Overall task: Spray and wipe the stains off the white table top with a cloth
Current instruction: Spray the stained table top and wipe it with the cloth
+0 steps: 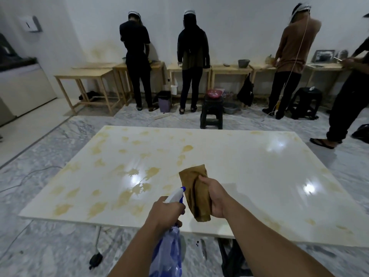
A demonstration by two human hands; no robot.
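Spraying step, with wiping yet to begin. The left hand (165, 213) grips the neck of a blue spray bottle (169, 246), its fingers (180, 207) curled around the trigger head; the white nozzle (175, 193) points forward over the near edge of the white surface (249, 166). Whether the trigger is being squeezed cannot be told. The right hand (214, 196) holds a folded brown cloth (196, 193) above the near edge of the surface, just beside the nozzle, thumb and fingers pinching its right side; the cloth hangs clear of the top and does not touch it. Yellowish stains (123, 196) spread across the left half and far edge of the surface, with fainter marks along its right edge; the centre-right looks clean and glossy. Judged next move: aim the nozzle toward the stained left half, wet the nearest marks, then lower the cloth flat onto them and rub.
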